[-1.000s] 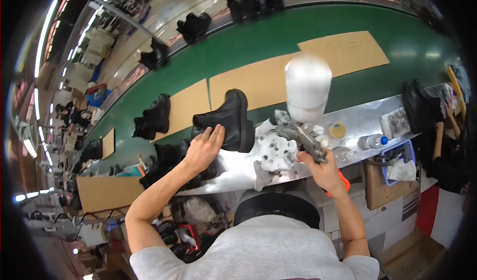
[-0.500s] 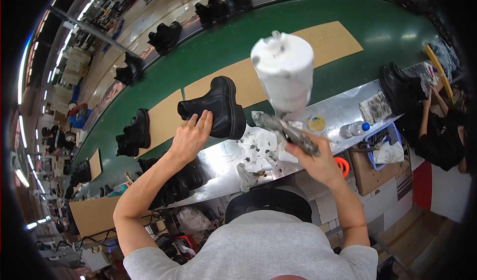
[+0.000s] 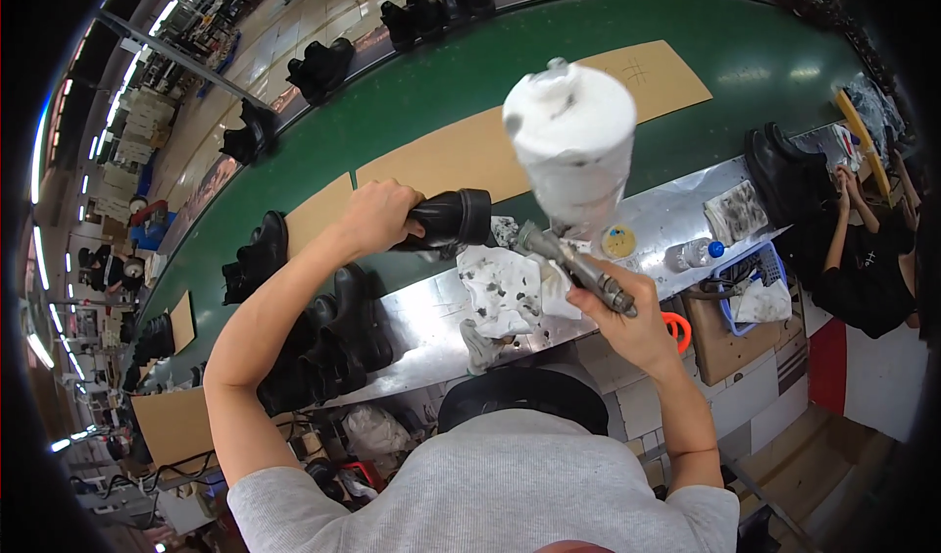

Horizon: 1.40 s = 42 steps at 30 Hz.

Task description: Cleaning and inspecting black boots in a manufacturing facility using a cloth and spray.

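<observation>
My left hand [image 3: 380, 218] is closed on a black boot [image 3: 459, 218], which is turned so its heel end points right; my fingers hide part of it. In my right hand [image 3: 627, 326] is a metal spray gun [image 3: 576, 267], gripped with the fingers wrapped round it. A white cup [image 3: 573, 156] with dark smudges stands on top of the gun. The gun's nozzle end faces the boot from the right, a short way off. Beneath them lies a white cloth [image 3: 500, 293] with black stains on the metal ledge [image 3: 426, 342].
Several black boots [image 3: 358, 323] stand left on the ledge. Cardboard [image 3: 421, 169] lies on the green belt [image 3: 392, 102]. To the right are a yellow round lid [image 3: 619, 241], a bottle [image 3: 696, 253], a stained cloth [image 3: 735, 212] and a blue basket [image 3: 755, 288]. Another person [image 3: 872, 269] works at far right.
My left hand has turned the boot over, from toe pointing up and away to heel end pointing right. The spray gun in my right hand has shifted slightly.
</observation>
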Motion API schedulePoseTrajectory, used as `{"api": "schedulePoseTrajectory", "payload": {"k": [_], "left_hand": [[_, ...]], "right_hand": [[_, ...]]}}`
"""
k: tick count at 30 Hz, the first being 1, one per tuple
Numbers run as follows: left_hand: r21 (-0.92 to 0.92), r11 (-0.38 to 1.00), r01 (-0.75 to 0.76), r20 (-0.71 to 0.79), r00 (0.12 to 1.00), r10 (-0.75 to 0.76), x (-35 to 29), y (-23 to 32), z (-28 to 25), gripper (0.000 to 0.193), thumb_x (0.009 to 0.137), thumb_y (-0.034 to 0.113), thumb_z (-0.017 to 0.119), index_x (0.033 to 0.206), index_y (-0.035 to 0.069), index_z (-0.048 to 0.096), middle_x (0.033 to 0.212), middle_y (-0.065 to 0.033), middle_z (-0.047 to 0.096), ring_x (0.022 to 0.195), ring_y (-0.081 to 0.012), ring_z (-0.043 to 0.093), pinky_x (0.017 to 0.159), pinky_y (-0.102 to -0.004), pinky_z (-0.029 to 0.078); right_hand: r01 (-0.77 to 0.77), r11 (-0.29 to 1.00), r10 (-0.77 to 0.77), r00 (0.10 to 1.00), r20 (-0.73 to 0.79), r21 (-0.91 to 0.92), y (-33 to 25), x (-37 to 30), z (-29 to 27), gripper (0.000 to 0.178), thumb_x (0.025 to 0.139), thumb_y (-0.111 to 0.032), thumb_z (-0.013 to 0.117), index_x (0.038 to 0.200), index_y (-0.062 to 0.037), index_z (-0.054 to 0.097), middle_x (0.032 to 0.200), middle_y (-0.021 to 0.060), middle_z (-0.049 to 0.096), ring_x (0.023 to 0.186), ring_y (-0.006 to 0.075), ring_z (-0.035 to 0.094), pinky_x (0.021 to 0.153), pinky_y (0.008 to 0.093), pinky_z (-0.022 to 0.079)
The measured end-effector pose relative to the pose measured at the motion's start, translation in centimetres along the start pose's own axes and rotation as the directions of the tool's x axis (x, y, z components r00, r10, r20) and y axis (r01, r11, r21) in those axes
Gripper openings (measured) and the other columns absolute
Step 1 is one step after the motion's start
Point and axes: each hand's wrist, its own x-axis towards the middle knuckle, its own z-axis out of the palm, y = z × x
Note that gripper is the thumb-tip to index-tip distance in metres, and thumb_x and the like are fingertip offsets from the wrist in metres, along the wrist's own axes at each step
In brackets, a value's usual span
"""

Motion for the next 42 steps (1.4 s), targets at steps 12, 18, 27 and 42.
{"api": "schedulePoseTrajectory", "payload": {"k": [12, 18, 27, 42], "left_hand": [[-0.506, 0.826, 0.248, 0.473, 0.881, 0.025, 3.9, -2.1, -2.6, 0.041, 0.072, 0.026, 0.078, 0.100, -0.002, 0.065, 0.079, -0.0057, 0.066, 0.072, -0.0149, 0.061, 0.063, -0.0296, 0.049], [-0.590, 0.719, 0.366, 0.570, 0.820, 0.050, 4.3, -2.9, -2.5, 0.036, 0.073, 0.027, 0.078, 0.097, 0.002, 0.067, 0.074, -0.0019, 0.064, 0.065, -0.0093, 0.059, 0.050, -0.0257, 0.043], [0.050, 0.994, -0.095, 0.084, 0.992, 0.090, 1.4, -0.1, -1.2, 0.044, 0.070, 0.023, 0.072, 0.113, 0.013, 0.064, 0.091, -0.0123, 0.068, 0.086, -0.0305, 0.064, 0.072, -0.0388, 0.050], [0.453, 0.878, -0.158, -0.386, 0.852, 0.353, -7.8, -4.7, 7.8, 0.049, 0.076, 0.015, 0.055, 0.125, 0.008, 0.054, 0.123, -0.0038, 0.060, 0.103, -0.0267, 0.060, 0.085, -0.0338, 0.051]], "right_hand": [[0.128, 0.989, -0.128, 0.992, 0.014, -0.070, 1.0, 0.2, 0.0, 0.036, 0.079, -0.014, 0.072, 0.108, 0.0048, 0.061, 0.075, 0.0103, 0.062, 0.067, 0.0121, 0.056, 0.062, 0.0273, 0.045], [0.145, 0.986, -0.145, 0.989, -0.004, -0.088, 1.1, 0.5, 0.4, 0.035, 0.080, -0.014, 0.072, 0.107, 0.0049, 0.062, 0.070, 0.0081, 0.058, 0.063, 0.0115, 0.052, 0.059, 0.0278, 0.044], [0.005, 0.992, 0.007, 0.995, 0.095, -0.126, 1.5, -0.2, -1.6, 0.040, 0.081, -0.023, 0.071, 0.109, 0.0038, 0.062, 0.076, 0.0119, 0.064, 0.066, 0.0148, 0.056, 0.063, 0.0285, 0.046], [-0.345, 0.933, 0.358, 0.846, -0.394, 0.108, 26.3, 5.0, -10.7, 0.032, 0.087, -0.036, 0.064, 0.091, -0.0047, 0.068, 0.083, 0.0015, 0.066, 0.078, 0.0116, 0.062, 0.062, 0.0269, 0.048]]}}
